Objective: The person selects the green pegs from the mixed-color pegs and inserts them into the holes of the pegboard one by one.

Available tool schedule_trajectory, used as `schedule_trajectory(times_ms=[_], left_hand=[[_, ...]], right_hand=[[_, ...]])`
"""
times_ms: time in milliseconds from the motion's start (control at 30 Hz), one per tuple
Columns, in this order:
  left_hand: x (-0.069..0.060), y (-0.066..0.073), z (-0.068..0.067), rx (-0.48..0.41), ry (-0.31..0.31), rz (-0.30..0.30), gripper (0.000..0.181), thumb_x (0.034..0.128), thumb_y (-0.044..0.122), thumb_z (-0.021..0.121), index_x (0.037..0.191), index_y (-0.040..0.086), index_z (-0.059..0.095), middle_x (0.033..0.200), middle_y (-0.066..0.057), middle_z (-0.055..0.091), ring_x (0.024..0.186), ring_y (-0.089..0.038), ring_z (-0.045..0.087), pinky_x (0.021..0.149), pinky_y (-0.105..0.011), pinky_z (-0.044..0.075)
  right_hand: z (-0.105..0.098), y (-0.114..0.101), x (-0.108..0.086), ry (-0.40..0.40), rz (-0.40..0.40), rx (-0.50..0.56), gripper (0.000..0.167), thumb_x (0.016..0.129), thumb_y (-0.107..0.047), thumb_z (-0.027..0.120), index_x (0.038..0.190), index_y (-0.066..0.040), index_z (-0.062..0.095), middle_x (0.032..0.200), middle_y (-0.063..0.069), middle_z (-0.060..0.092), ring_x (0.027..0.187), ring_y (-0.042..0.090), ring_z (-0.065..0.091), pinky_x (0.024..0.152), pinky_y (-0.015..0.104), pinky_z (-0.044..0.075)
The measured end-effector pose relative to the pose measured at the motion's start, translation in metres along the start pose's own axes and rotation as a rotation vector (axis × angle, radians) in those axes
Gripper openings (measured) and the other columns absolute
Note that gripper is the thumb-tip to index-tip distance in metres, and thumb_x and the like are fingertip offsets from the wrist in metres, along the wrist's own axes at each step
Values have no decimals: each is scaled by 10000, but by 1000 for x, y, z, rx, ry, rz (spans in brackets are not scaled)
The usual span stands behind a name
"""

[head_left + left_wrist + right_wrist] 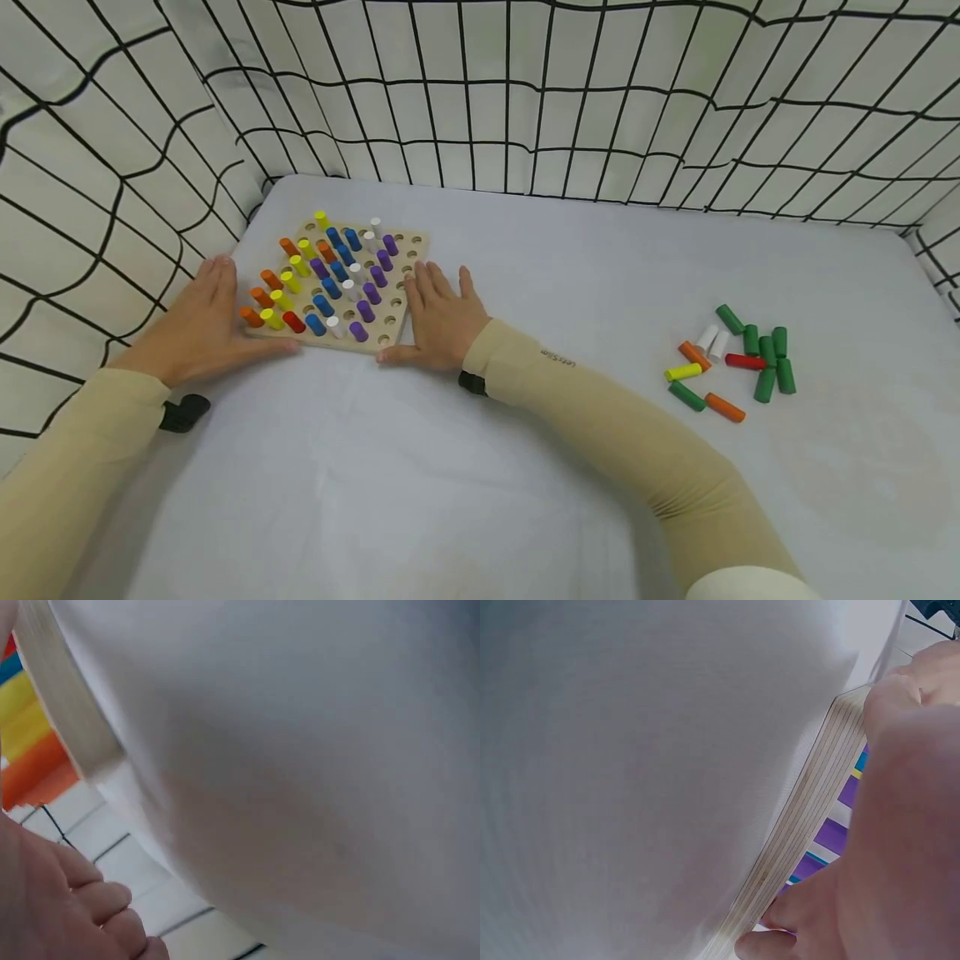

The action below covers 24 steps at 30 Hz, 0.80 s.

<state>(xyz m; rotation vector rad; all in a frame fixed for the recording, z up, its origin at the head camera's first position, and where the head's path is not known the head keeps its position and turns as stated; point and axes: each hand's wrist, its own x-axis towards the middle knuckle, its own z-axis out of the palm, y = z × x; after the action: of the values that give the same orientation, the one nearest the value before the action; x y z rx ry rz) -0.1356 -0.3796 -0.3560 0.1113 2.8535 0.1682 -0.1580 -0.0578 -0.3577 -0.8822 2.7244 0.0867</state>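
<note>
A wooden pegboard (389, 320) is seen lying flat on the white cloth (525, 483), toward the left of the table, with 31 pegs stood in its holes: 7 blue pegs (323, 306), 7 purple pegs (365, 312), 6 yellow pegs (281, 300), 5 orange pegs (262, 297), 5 white pegs (350, 290) and 1 red peg (293, 322). Bare holes are shown along its right edge.

The board is flanked by 2 hands. By the left hand (198, 321) the left side is bordered: its fingers are held straight and together, its thumb is stretched apart along the near edge; whether the fingers touch the wood cannot be told. By the right hand (446, 325) the right edge is touched, its fingers extended and slightly apart, its thumb set out at the near right corner.

Well apart to the right, 13 loose pegs are scattered on the cloth: 7 green (785, 376), 2 white (718, 346), 2 orange (725, 407), 1 yellow (683, 372) and 1 red (746, 362).

The table is bounded by a black wire grid (507, 82). Part of the board's right edge is covered by the right hand, and in the right wrist view most pegs are hidden behind it.
</note>
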Motion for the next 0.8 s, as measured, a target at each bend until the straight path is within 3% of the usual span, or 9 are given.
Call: schedule_trajectory(times_ms=[133,433,800], left_hand=[[3,-6,3,0,-32,5,1401,834,796,631,1593,-99,-134,1667,-366,-159,1566,-553,-118,1237,-742,79],[19,-10,-2,73,-93,85,1382,807,778,678,1630,-22,-93,1696,-322,-128,1582,-514,-147,1240,-741,100],[32,-10,-7,124,-118,127,1383,783,757,713,1638,-14,-53,1727,-277,-44,1594,-507,-90,1238,-748,104]], right_hand=[[0,-1,0,-9,2,-6,1149,912,-877,343,1671,-64,52,1766,147,-14,1658,298,23,1334,605,93],[1,-7,1,14,16,-5,1164,905,-884,348,1666,-45,82,1760,175,12,1656,310,39,1335,598,104],[2,-6,3,50,16,-27,1170,885,-899,370,1661,-49,158,1758,180,87,1646,336,122,1331,598,136]])
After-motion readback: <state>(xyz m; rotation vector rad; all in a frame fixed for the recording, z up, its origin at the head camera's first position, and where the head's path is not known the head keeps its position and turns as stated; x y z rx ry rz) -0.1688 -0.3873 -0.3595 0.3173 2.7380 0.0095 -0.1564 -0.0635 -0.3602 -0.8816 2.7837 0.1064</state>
